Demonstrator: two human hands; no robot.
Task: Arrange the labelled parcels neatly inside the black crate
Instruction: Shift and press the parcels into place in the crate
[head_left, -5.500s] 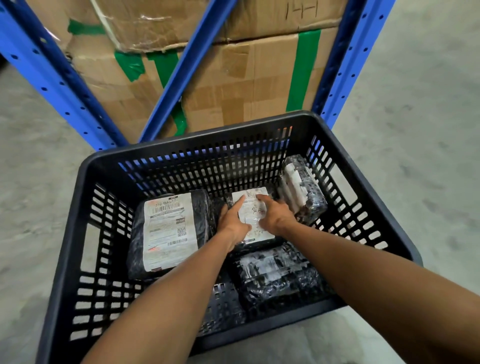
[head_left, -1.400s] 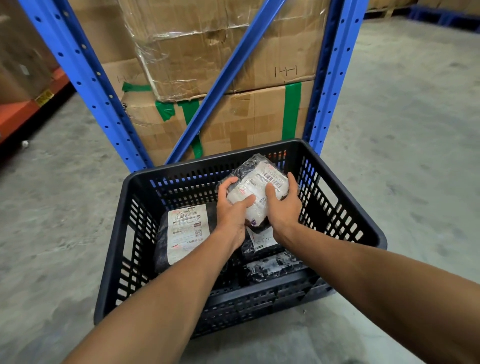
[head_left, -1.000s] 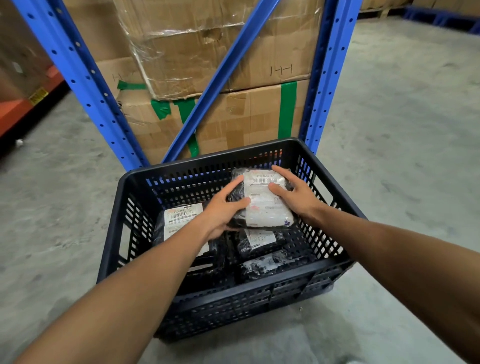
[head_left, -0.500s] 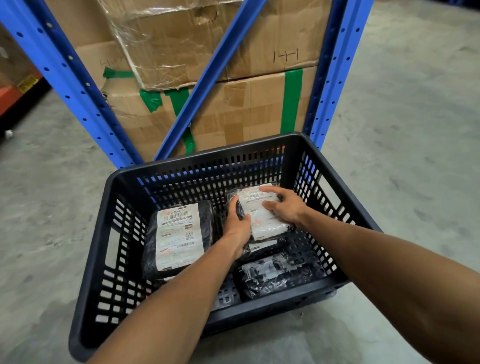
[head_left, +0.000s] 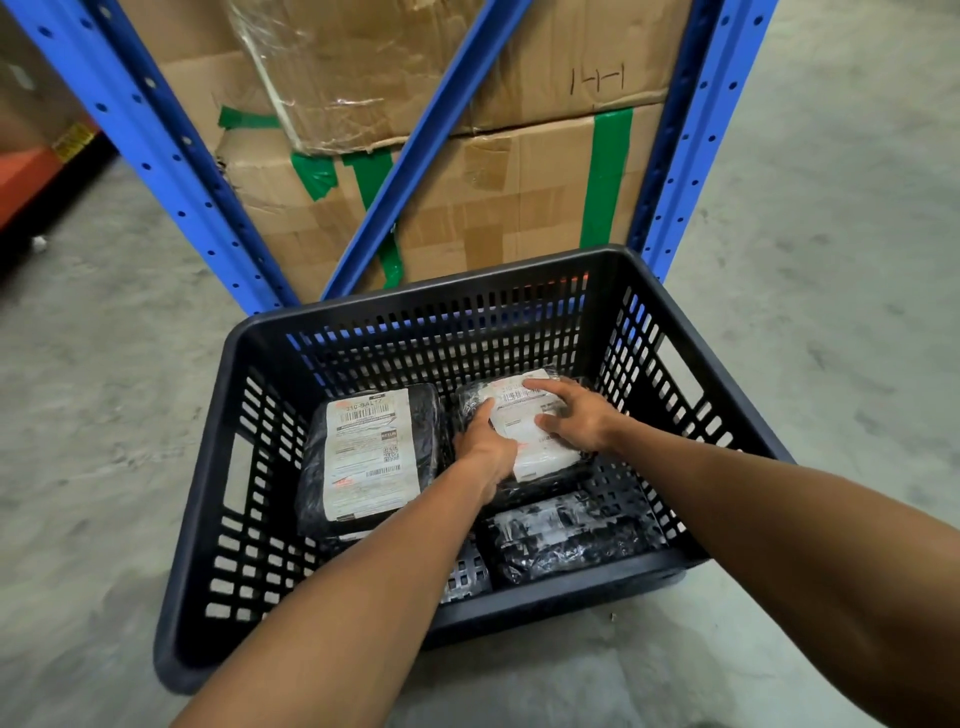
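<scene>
A black slatted crate (head_left: 208, 467) stands on the concrete floor. Inside it, a black-wrapped parcel with a long white label (head_left: 363, 457) lies flat at the left. At the back right lies a second labelled parcel (head_left: 524, 447), label up. My left hand (head_left: 485, 447) grips its left edge and my right hand (head_left: 571, 415) lies flat on its label. A third black parcel (head_left: 566, 535) rests at the front right, label not visible. What lies under the held parcel is hidden.
Blue steel racking uprights (head_left: 156, 156) and a diagonal brace (head_left: 415, 161) rise just behind the crate, with stacked cardboard boxes (head_left: 467, 197) taped in green between them. Bare concrete floor (head_left: 831, 260) spreads to both sides. An orange rack beam (head_left: 26, 171) shows at far left.
Both hands lifted a labelled parcel above the crate, turned it label up and lowered it onto the back right of the crate, where it now lies flat under my hands.
</scene>
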